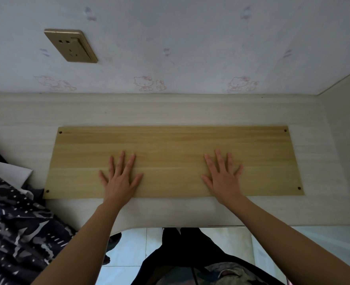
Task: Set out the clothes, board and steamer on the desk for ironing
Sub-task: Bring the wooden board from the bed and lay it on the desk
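Board (pixel 174 149): a long rectangle of pale wood, lying flat on the light wood-grain surface (pixel 170 112), long edge parallel to the wall. A small hole sits near each of its four corners. It lies roughly centred, with a bare strip of surface behind it and another in front; likely squared that way so there is working room around it for ironing.

Left hand (pixel 119 179) and right hand (pixel 223 177) both rest palm-down on the near half of the board, well apart from each other. Fingers (pixel 121 161) on both are spread wide and flat, gripping nothing. My reading: the hands are pressing the board to seat it or checking that it lies steady, a sensible hold since a loose plank may slide on the smooth top.

Clothes: a dark patterned fabric (pixel 15 227) with a white piece (pixel 9 171) above it is heaped at the left, touching the board's near-left corner. Whether it lies on the surface or on something beside it, I cannot tell.

Steamer: not in view. Board step looks done; steamer not yet set out.

A gold wall socket (pixel 71 46) sits above the left end, handy for a cord.

Writing: none legible. The wallpaper (pixel 190 38) carries faint pink cartoon-cat figures; no brand text is readable.
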`<state>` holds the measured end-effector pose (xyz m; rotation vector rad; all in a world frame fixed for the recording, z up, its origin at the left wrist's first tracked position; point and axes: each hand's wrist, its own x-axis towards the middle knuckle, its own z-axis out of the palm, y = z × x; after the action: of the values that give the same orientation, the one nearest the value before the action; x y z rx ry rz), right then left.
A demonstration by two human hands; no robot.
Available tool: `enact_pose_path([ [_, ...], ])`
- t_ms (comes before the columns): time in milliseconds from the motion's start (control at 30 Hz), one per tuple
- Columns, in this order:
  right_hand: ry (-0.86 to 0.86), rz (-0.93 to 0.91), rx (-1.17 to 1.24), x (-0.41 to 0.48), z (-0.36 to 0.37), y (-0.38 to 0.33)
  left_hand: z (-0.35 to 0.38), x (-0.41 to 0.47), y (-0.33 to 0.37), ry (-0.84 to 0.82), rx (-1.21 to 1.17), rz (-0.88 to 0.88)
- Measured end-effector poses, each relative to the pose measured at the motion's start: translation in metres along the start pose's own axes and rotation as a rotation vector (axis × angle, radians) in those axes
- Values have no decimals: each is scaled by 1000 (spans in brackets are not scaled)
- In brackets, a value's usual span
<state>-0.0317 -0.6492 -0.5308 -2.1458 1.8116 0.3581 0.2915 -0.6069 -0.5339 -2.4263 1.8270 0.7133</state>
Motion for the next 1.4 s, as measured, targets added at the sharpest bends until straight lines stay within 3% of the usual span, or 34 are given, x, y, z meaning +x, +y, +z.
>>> enact_pose_path([
  [533, -26, -17, -7, 1, -8, -2, -3, -3, 5, -1, 30, -28],
  [833, -50, -35, 116, -17, -19, 7, 4, -20, 35, 81, -21, -74],
  [1067, -75, -56, 164, -51, -17, 7, 22, -51, 75, 38, -54, 103],
  [1400, -71, 94, 208, -137, 12, -33, 35, -104, 77, -43, -30, 434],
])
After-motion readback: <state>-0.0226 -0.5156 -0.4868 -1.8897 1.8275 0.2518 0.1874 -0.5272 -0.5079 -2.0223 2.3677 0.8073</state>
